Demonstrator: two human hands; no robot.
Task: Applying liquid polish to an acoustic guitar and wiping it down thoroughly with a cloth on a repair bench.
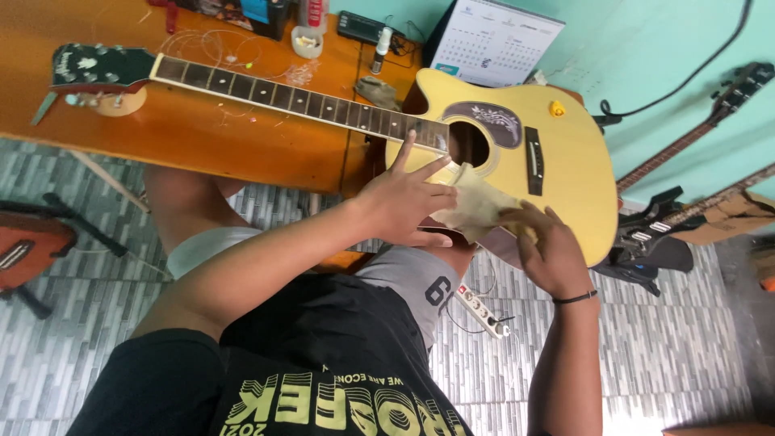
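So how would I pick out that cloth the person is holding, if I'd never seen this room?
Find the yellow acoustic guitar lying across the orange wooden table. Just below its round sound hole, both hands meet on a pale, crumpled cloth. It is the only soft, wrinkled thing on the smooth glossy body.

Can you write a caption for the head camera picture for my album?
Both hands hold a cloth against a yellow guitar.

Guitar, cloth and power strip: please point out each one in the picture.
guitar [557, 173], head view, on its yellow top
cloth [476, 206], head view, on its middle
power strip [483, 309], head view, on its white body
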